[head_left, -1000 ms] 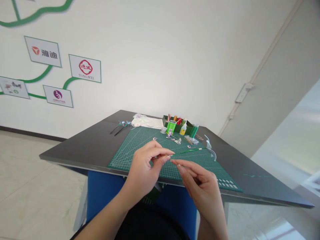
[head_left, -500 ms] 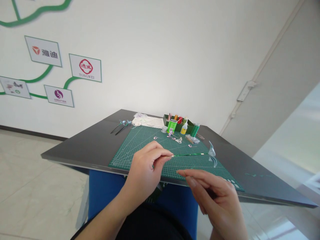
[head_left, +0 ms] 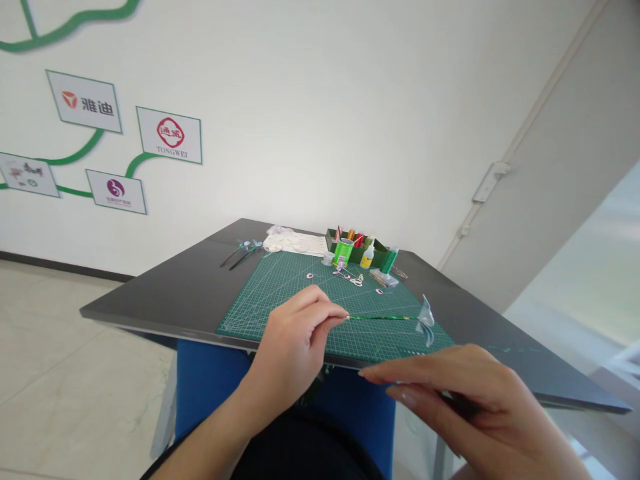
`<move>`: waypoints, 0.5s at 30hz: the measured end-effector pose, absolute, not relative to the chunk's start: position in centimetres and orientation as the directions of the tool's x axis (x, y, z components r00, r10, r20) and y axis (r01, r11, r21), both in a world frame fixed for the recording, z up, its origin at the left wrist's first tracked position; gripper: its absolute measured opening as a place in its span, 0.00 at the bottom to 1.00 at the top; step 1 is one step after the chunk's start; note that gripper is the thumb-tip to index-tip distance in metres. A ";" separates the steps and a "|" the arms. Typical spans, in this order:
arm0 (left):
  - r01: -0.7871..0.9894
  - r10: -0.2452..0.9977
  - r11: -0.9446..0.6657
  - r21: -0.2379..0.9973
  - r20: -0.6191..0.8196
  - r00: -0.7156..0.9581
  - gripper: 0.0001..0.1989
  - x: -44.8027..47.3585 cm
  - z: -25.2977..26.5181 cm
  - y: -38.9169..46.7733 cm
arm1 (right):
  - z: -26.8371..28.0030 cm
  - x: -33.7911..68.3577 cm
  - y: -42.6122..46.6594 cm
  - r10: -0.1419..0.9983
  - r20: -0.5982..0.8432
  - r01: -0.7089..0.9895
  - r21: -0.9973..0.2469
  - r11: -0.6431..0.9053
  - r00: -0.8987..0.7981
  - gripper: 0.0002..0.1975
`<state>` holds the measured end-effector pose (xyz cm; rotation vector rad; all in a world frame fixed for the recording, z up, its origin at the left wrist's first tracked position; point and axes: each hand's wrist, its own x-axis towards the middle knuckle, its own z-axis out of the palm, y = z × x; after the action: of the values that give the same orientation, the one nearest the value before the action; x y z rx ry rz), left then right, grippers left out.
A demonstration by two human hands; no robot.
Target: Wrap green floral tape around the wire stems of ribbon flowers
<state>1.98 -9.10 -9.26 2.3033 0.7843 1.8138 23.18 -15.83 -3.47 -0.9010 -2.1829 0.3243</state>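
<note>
My left hand pinches the near end of a thin flower stem between thumb and forefinger. Shiny green wrapping covers the stem, which points right, nearly level over the mat. Pale blue translucent petals sit at its far end. Lower right, my right hand stays apart from the stem, thumb drawn up close beneath the stretched forefinger. Whatever lies between those fingertips, if anything, is too small to make out. Both hands are over the near edge of the green cutting mat.
Toward the back stand a dark green box of spools, a green can, a glue bottle and a green spool. Scissors lie on the mat. Blue flowers on dark stems and white sheets lie further left.
My right hand has moved right, down and closer to me, its fingertips a little further apart. The stem has dipped slightly, while my left hand keeps its pinch on it.
</note>
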 end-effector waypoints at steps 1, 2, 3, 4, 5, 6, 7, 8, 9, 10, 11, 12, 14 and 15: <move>0.325 0.453 -0.864 0.386 0.876 0.165 0.10 2.0 -9.3 -9.1 | -2.6 23.1 -15.8 0.683 0.546 0.501 -0.467 0.728 -0.484 0.10; 0.321 0.448 -0.868 0.379 0.876 0.177 0.10 2.0 -9.3 -9.1 | -1.6 23.1 -15.7 0.679 0.557 0.503 -0.460 0.732 -0.478 0.10; 0.319 0.443 -0.872 0.371 0.877 0.189 0.10 2.0 -9.3 -9.1 | -0.7 23.1 -15.4 0.679 0.568 0.507 -0.458 0.730 -0.465 0.10; 0.318 0.436 -0.876 0.363 0.878 0.198 0.10 2.0 -9.3 -9.2 | 0.1 23.1 -15.1 0.681 0.583 0.509 -0.461 0.727 -0.443 0.09; 0.317 0.432 -0.878 0.358 0.878 0.205 0.10 2.0 -9.3 -9.2 | 0.9 23.2 -14.6 0.687 0.596 0.508 -0.474 0.719 -0.416 0.09; 0.316 0.428 -0.881 0.353 0.879 0.210 0.10 2.0 -9.3 -9.3 | 1.6 23.3 -14.0 0.695 0.603 0.502 -0.493 0.710 -0.391 0.09; 0.313 0.425 -0.883 0.350 0.880 0.213 0.10 2.0 -9.3 -9.3 | 2.2 23.3 -13.3 0.707 0.601 0.492 -0.518 0.700 -0.373 0.08; 0.310 0.424 -0.884 0.351 0.879 0.216 0.10 2.0 -9.3 -9.4 | 2.6 23.4 -12.5 0.719 0.592 0.476 -0.545 0.691 -0.365 0.09; 0.305 0.423 -0.886 0.351 0.880 0.218 0.10 2.0 -9.2 -9.4 | 3.0 23.6 -11.7 0.732 0.575 0.461 -0.572 0.679 -0.365 0.10; 0.297 0.420 -0.889 0.350 0.880 0.220 0.10 2.0 -9.2 -9.5 | 3.2 23.7 -10.7 0.744 0.554 0.449 -0.594 0.667 -0.372 0.12; 0.289 0.417 -0.892 0.349 0.881 0.223 0.10 2.0 -9.2 -9.5 | 3.4 23.8 -9.7 0.755 0.530 0.441 -0.613 0.655 -0.386 0.13; 0.279 0.414 -0.895 0.349 0.882 0.225 0.10 2.0 -9.2 -9.6 | 3.4 23.9 -8.6 0.764 0.508 0.436 -0.628 0.645 -0.398 0.15; 0.255 0.407 -0.901 0.350 0.886 0.223 0.10 2.0 -9.2 -9.6 | 3.3 24.1 -6.4 0.782 0.454 0.433 -0.656 0.618 -0.427 0.18; 0.245 0.404 -0.904 0.351 0.889 0.217 0.10 1.9 -9.2 -9.7 | 3.0 24.2 -5.3 0.795 0.418 0.439 -0.672 0.597 -0.440 0.19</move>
<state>1.93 -9.65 -9.19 2.3423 0.6285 1.7776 24.16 -5.33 2.99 -0.9729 -2.0882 0.6184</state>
